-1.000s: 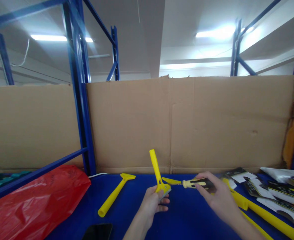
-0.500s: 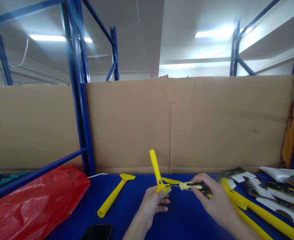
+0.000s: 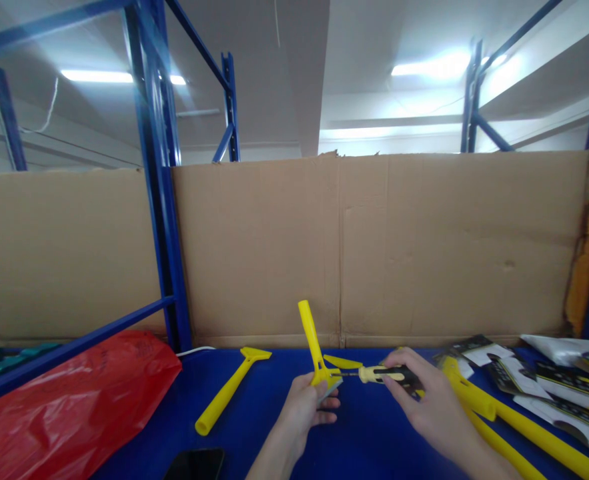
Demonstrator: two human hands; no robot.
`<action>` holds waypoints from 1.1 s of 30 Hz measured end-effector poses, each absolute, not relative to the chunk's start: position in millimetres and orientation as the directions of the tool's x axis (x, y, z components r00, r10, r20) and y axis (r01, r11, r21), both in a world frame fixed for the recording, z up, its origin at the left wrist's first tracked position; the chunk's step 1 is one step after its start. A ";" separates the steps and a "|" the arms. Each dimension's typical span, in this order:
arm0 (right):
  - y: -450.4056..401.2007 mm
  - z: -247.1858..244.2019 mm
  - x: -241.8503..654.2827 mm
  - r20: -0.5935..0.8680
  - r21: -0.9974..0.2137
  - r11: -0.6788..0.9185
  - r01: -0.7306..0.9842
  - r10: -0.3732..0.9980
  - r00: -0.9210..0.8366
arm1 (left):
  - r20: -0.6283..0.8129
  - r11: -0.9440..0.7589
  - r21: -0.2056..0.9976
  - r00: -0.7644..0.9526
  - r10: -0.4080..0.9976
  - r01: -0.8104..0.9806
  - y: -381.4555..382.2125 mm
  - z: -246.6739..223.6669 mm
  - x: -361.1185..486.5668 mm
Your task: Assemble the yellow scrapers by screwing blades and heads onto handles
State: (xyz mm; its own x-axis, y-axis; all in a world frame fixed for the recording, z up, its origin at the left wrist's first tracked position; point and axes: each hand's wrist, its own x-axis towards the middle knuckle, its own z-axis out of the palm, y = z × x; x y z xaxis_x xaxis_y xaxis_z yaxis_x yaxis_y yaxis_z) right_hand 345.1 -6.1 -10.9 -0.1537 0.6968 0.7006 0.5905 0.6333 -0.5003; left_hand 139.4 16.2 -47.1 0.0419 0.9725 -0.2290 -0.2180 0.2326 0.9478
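Note:
My left hand [image 3: 301, 408] grips the head of a yellow scraper [image 3: 311, 337], whose handle points up and slightly left. A grey blade edge shows at the head, by my fingers. My right hand [image 3: 431, 400] is closed on the cream and black handle of a screwdriver [image 3: 373, 374]. The screwdriver lies level, its tip at the scraper's head. Just behind it on the blue table is a small yellow piece [image 3: 343, 362]. Another yellow scraper [image 3: 225, 395] lies to the left of my left hand.
Several yellow scrapers [image 3: 539, 433] lie at the right, beside black and white packaging cards [image 3: 569, 400]. A red plastic bag [image 3: 79, 407] and a black phone [image 3: 195, 464] are at the left. Cardboard [image 3: 264, 253] stands behind the blue table [image 3: 364, 437], between blue rack posts.
The scraper's handle has tilted very slightly left. Both hands keep their grips in nearly the same place.

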 end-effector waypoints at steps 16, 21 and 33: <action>-9.6 -10.9 346.6 0.628 -0.493 0.674 0.550 0.713 -0.311 | -0.235 0.231 0.950 0.003 0.972 -0.210 16.9 -47.5 136.4; -5.5 -15.5 347.3 0.592 -0.513 0.602 0.612 0.764 -0.256 | -0.256 0.248 0.950 -0.017 0.967 -0.189 16.5 -45.6 136.8; -3.1 -25.0 348.3 0.572 -0.555 0.524 0.646 0.804 -0.160 | -0.265 0.254 0.951 -0.046 0.963 -0.175 15.8 -43.6 139.0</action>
State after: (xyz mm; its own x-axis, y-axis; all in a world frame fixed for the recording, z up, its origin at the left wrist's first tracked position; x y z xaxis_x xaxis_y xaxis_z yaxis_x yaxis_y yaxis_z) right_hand 348.3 -3.1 -25.0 -0.1603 0.8044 0.5721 0.6460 0.5237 -0.5553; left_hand 139.0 15.8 -43.6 -0.0456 0.9631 -0.2652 -0.1755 0.2536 0.9512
